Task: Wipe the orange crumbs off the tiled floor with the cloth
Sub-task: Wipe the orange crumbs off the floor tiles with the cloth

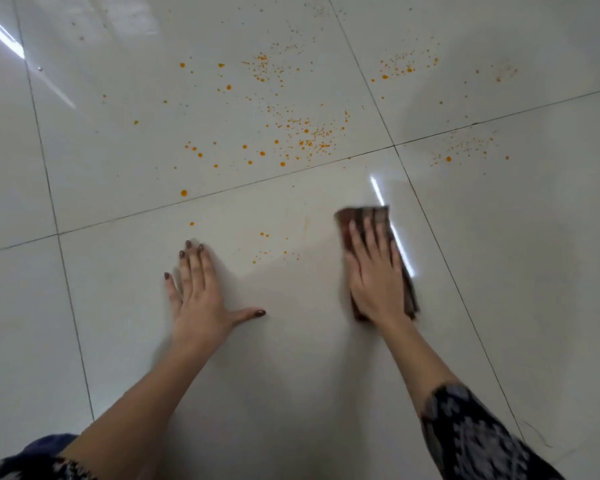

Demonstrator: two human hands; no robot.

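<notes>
Orange crumbs [302, 133] lie scattered over the glossy white tiled floor [291, 375], thickest on the tile beyond my hands. A few more crumbs [274, 252] sit on the near tile between my hands. A dark brown checked cloth [364, 214], folded flat, lies on the floor under my right hand [374, 271], which presses on it with fingers spread. It looks blurred. My left hand [198, 292] rests flat on the tile, fingers apart, holding nothing.
Smaller patches of orange crumbs [400, 65] lie on the far right tiles, and another patch [461, 148] sits right of the grout crossing. Dark grout lines [222, 195] divide the floor. My patterned sleeves show at the bottom corners.
</notes>
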